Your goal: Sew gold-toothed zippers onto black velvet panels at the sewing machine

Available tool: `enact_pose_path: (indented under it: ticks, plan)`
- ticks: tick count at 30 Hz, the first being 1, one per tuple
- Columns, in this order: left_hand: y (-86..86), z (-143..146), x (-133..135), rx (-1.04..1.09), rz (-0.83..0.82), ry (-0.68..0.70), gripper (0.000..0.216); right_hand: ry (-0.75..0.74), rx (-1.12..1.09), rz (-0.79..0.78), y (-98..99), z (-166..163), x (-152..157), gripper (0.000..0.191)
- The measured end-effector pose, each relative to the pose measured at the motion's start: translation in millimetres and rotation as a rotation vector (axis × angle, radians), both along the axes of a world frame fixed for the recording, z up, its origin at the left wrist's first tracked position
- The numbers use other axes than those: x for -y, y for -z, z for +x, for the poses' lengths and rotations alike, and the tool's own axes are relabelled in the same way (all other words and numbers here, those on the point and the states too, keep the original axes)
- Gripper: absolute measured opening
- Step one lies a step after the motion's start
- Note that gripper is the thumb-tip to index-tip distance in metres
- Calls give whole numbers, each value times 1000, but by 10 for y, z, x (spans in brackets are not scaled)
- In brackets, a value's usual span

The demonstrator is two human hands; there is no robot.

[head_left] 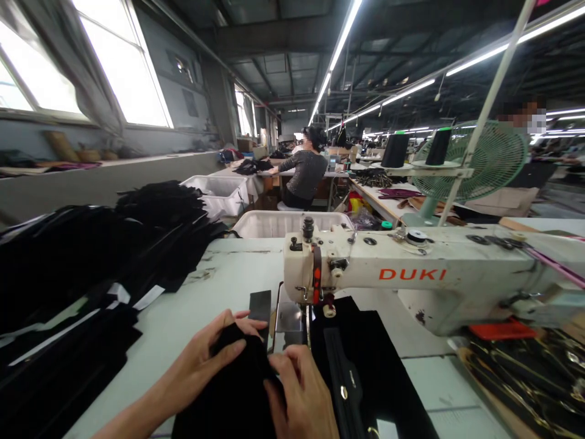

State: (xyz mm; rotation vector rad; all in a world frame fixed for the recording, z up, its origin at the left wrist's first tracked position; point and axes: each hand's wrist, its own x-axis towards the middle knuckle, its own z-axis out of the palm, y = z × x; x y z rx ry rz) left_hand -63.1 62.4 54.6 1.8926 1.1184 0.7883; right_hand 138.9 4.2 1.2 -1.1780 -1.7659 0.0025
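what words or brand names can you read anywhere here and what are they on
"DUKI" in orange-red capitals on the arm of the white sewing machine.
White tags among the black fabric stacks: no print readable.
Nothing else legible.

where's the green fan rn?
Head view, upper right: the green fan stands on the next table behind the white sewing machine, just right of two black thread cones.
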Motion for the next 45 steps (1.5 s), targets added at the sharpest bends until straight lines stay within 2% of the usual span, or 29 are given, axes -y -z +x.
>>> enact_pose_path:
  ticks: [2, 7, 11, 15, 18, 20, 23, 26, 29, 32, 35, 38, 41, 45]
  plan:
    - [-8, 25, 30, -31, -17, 16, 33, 17, -7, 17, 27, -10, 3, 23]
    - [-59, 85, 96, -60, 30, 7, 36, -53, -133, -15, 42, -19, 26, 20]
    - [-114, 147, 40, -135, -24, 58, 36, -74, -259, -166, 87, -39, 53, 17]
    - [-168, 248, -118, -189, -59, 164, 38, -36, -257, -327, 179, -26, 56, 10]
    - [-205, 357, -230, -214, -27, 134, 36, -48, -207, -350, 191, 18, 54, 25]
    - [-208, 438, -283, -234, -3, 120, 34, -32, -138, -348, 168, 63, 65, 24]
    - [-129, 556, -345, -276, 14, 118, 32, 42, -24, -418, 138, 158, 89, 23]
    - [65, 657, -406, -345, 79, 67, 29, 89, 1, -485, 144, 288, 65, 21]
    - [303, 747, -472, -421, 218, -46, 27, 28, -10, -565, 150, 427, -17, 20]
    - [477, 823, -504, -466, 359, -91, 21, -62, 33, -694, 171, 507, -89, 15]
    - [555, 863, -454, -492, 527, -134, 15, -20, 32, -774, 267, 493, -99, 16]
    - [580, 864, -342, -521, 688, -184, 32, 2, -50, -793, 383, 438, -78, 16]
    - [593, 878, -257, -547, 787, -100, 28, -20, -79, -795, 388, 427, -83, 13]
    - [574, 960, -272, -538, 835, 190, 31, -31, -3, -872, 232, 588, -152, 14]
